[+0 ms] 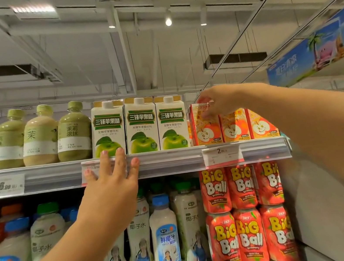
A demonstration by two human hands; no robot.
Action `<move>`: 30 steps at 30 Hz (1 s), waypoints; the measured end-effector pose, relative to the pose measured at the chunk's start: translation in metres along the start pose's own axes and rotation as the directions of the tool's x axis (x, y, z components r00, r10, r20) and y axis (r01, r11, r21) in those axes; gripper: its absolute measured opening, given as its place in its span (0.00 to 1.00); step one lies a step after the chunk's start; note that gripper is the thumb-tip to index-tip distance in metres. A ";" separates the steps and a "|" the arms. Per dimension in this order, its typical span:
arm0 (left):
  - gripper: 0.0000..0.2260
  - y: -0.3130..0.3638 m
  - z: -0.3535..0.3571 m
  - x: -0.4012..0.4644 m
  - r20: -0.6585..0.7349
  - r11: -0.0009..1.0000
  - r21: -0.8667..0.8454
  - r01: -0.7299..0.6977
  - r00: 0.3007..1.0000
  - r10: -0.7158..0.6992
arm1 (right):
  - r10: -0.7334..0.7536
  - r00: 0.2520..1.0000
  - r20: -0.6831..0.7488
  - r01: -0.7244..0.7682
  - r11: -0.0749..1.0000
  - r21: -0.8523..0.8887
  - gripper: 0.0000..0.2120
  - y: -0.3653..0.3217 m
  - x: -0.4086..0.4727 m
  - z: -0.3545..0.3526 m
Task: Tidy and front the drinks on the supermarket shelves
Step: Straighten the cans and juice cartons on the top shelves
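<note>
The orange juice carton (204,124) stands at the left end of a row of 3 matching small cartons on the upper shelf (162,158), just right of the apple vinegar cartons (140,126). The right hand (216,101) grips it from above, fingers curled over its top edge and front face. It rises higher than its 2 neighbours (248,123), though motion blur makes it hard to say whether it is lifted or only nearer the edge.

The step in hand looks like fronting this carton: drawing it to the shelf lip and squaring its printed face outward. The next move probably calls for setting it flush with the 2 beside it, upright, without nudging the tall vinegar carton on its left.

The left hand (111,177) lies flat with fingers spread and straight, pressing against the price rail, its fingertips reaching the base of the leftmost vinegar carton; it holds nothing.

The small cartons are light, sharp-cornered paperboard with glossy print, easy to dent under a hard pinch. The vinegar cartons are taller, with white screw caps. Further left stand rounded plastic tea bottles (38,135) with green caps. Below are slim white coconut drink bottles (164,235) and smooth red cans (247,216) stacked 2 high.
</note>
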State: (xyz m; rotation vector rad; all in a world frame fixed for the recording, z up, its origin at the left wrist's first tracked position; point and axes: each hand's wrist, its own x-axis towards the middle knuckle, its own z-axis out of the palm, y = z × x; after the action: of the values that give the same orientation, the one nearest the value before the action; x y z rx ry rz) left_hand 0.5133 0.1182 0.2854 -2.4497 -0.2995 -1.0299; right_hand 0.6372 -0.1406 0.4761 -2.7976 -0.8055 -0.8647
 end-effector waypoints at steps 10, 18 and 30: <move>0.35 -0.001 0.000 -0.001 0.013 0.999 -0.038 -0.003 1.000 0.004 | -0.023 0.993 -0.112 0.019 0.999 -0.040 0.15 0.003 -0.004 0.002; 0.36 -0.003 0.001 -0.001 0.004 0.999 -0.044 -0.005 1.000 0.006 | -0.013 0.993 -0.116 0.012 1.000 -0.013 0.20 0.007 -0.010 0.000; 0.36 0.000 0.004 -0.002 -0.025 0.999 -0.051 -0.001 1.000 0.000 | 0.161 0.980 -0.119 -0.163 0.987 -0.002 0.22 0.034 -0.029 0.008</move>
State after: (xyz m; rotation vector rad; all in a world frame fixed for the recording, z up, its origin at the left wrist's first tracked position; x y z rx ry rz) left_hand 0.5141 0.1199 0.2816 -2.4804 -0.2672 -1.0795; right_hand 0.6384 -0.1809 0.4553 -2.7440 -0.5477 -0.9979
